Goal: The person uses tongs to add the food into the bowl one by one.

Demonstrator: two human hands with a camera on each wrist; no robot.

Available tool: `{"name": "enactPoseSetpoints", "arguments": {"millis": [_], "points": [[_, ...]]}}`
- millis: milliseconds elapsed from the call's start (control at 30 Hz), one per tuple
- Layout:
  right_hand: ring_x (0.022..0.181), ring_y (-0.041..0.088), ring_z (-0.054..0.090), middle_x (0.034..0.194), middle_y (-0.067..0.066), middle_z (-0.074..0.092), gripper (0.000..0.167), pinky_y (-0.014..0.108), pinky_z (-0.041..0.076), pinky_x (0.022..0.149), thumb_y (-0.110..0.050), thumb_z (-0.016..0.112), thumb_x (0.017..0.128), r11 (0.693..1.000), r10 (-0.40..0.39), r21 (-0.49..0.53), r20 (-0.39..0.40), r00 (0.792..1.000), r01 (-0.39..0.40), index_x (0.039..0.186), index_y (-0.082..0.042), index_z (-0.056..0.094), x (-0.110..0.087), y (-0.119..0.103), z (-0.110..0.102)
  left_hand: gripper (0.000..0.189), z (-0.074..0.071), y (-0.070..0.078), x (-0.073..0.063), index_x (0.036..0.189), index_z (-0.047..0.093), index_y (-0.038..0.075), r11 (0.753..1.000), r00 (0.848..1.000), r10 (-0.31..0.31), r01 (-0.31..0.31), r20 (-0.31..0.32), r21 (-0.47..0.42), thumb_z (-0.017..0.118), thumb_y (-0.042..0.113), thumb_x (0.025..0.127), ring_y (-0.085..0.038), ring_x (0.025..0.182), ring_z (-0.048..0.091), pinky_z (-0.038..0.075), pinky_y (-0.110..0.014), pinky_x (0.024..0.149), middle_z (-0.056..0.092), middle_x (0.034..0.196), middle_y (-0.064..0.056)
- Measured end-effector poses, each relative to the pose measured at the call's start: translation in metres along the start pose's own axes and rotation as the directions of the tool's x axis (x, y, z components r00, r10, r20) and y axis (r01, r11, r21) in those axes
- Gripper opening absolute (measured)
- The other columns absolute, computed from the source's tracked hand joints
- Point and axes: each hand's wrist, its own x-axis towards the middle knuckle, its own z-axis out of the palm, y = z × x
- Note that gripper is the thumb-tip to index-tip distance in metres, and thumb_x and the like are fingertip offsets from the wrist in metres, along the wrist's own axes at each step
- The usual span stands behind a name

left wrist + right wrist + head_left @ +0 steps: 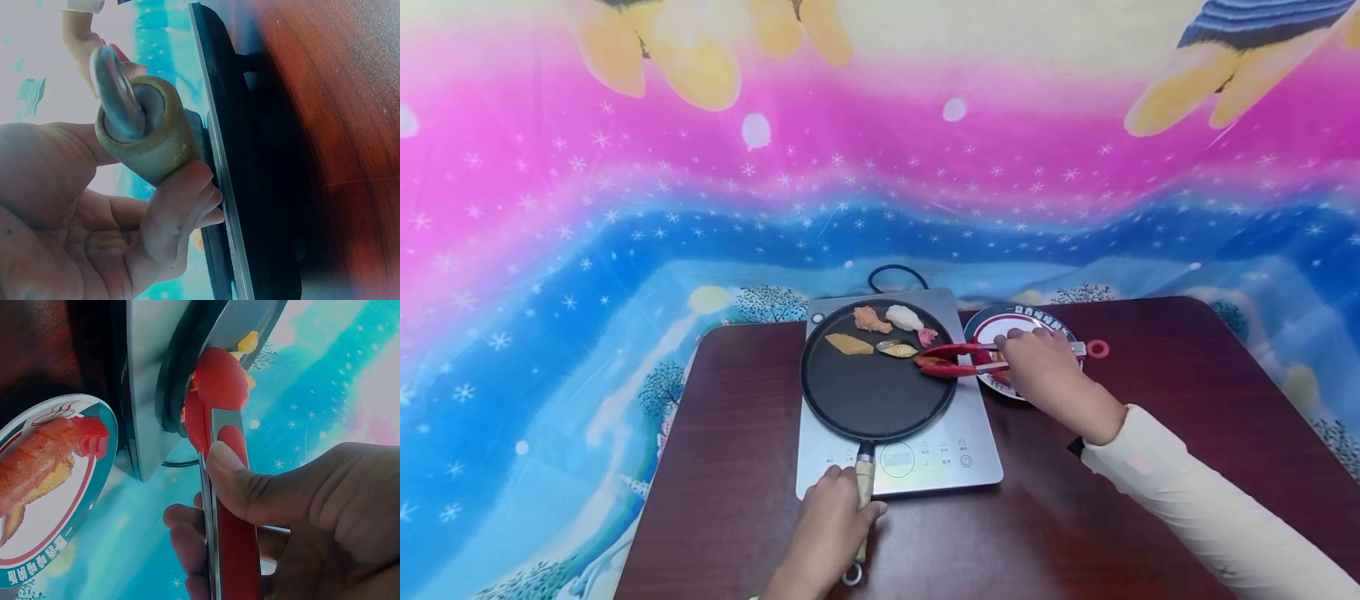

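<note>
My left hand [827, 529] grips the wooden handle [865, 479] of a round black frying pan [872, 396]; its metal end ring [115, 94] shows in the left wrist view. Red-tipped tongs [234, 550] are held in my right hand [1052, 375], thumb on one arm and fingers on the other. Their tips reach over the pan's right side, at a small reddish-brown food piece [924, 361]. Beside it in the pan lie a mussel-like piece [897, 349], a flat yellow piece [850, 344], a fried drumstick [871, 319] and a white piece with a pink tail [906, 317].
Under the pan is a silver induction cooker [977, 467] with a black cord [897, 267] behind. Right of it, partly behind my right hand, a patterned plate [103, 472] bears a sausage-like piece [37, 456] and a golden-brown piece [47, 481]. All stand on a dark red table [730, 433].
</note>
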Motion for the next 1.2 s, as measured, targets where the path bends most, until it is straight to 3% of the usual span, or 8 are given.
{"name": "enactPoseSetpoints", "arguments": {"millis": [367,800,900,967,1200], "points": [[0.083,0.032,0.069,0.098,0.017,0.073,0.046,0.054,0.058,0.075,-0.013,0.087,0.079,0.996,-0.036,0.078,-0.003,0.999,0.036,0.120,0.001,0.070,-0.002,0.008,0.003,0.037,0.000,0.001,0.001,0.090,0.070,-0.002,1.000,1.000,-0.008,0.008,0.013,0.008,0.089,0.027,0.077,-0.016,0.064,0.057,0.047,-0.034,0.060,0.057,0.075,-0.003],[0.100,0.041,0.067,0.116,0.028,0.070,0.061,0.059,0.054,0.086,-0.013,0.079,0.087,0.956,0.026,0.289,0.072,0.997,-0.046,0.140,0.008,0.055,-0.014,0.037,-0.022,0.037,0.000,0.001,0.003,0.091,0.070,-0.004,1.000,0.999,-0.022,0.022,0.024,0.002,0.089,0.026,0.077,-0.015,0.063,0.055,0.048,-0.034,0.060,0.056,0.074,-0.003],[0.098,0.042,0.067,0.111,0.029,0.071,0.057,0.060,0.053,0.083,-0.015,0.078,0.088,0.960,0.037,0.274,0.064,0.997,-0.053,0.136,0.009,0.058,-0.016,0.047,-0.024,0.037,0.000,0.001,0.003,0.091,0.071,-0.003,1.000,0.999,-0.025,0.024,0.024,0.006,0.089,0.026,0.077,-0.015,0.064,0.055,0.048,-0.035,0.061,0.056,0.074,-0.003],[0.088,0.038,0.067,0.103,0.027,0.072,0.051,0.055,0.054,0.076,-0.017,0.077,0.089,0.964,0.043,0.259,0.074,0.996,-0.061,0.128,0.010,0.062,-0.016,0.053,-0.023,0.038,-0.001,0.002,0.002,0.091,0.071,-0.003,1.000,0.999,-0.024,0.024,0.024,0.009,0.089,0.026,0.077,-0.016,0.065,0.056,0.049,-0.035,0.062,0.056,0.074,-0.003],[0.068,0.022,0.057,0.080,0.012,0.067,0.036,0.033,0.046,0.059,-0.027,0.073,0.094,0.947,0.053,0.293,0.263,0.963,-0.132,0.102,0.008,0.069,-0.016,0.058,-0.006,0.038,0.000,0.002,0.003,0.091,0.070,-0.003,1.000,0.999,-0.022,0.022,0.026,0.017,0.089,0.027,0.077,-0.016,0.065,0.057,0.049,-0.035,0.061,0.057,0.075,-0.003]]}}
